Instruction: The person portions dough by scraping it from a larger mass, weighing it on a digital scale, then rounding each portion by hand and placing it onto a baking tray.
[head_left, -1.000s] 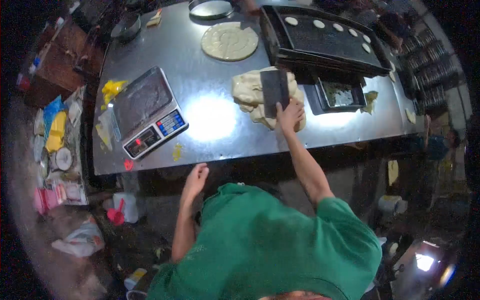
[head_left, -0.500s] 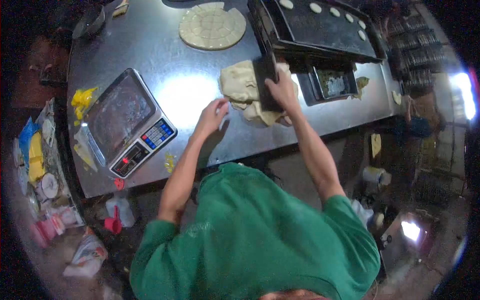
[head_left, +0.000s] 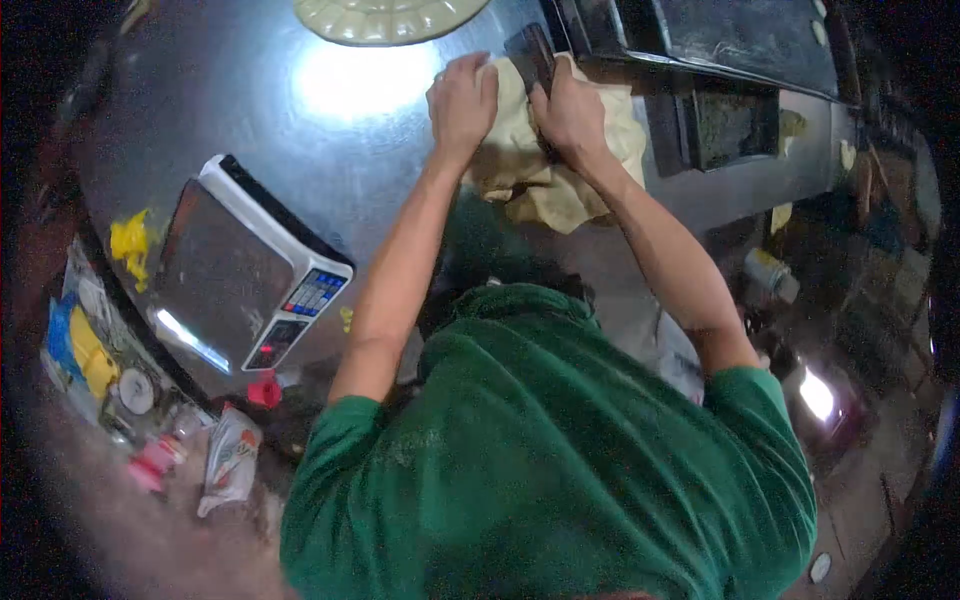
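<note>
Dough [head_left: 562, 204] lay in a loose heap on the table [head_left: 255, 125], between the scale [head_left: 226, 262] and the tray [head_left: 755, 45]. The right hand [head_left: 574, 118] was closed around the scraper [head_left: 540, 52], set against the heap; the step looked like cutting. The left hand [head_left: 461, 112] touched the near-left side (whether it pinched any, I couldn't tell). The next move called for firm, level pressure, left fingers clear of the edge.

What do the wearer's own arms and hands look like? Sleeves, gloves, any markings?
Left hand and right hand: no gloves, wrists bare, forearms uncovered, no cables. Short green sleeves end above the elbows, part of a green shirt with faint pale marks. Rings: can't tell.
</note>
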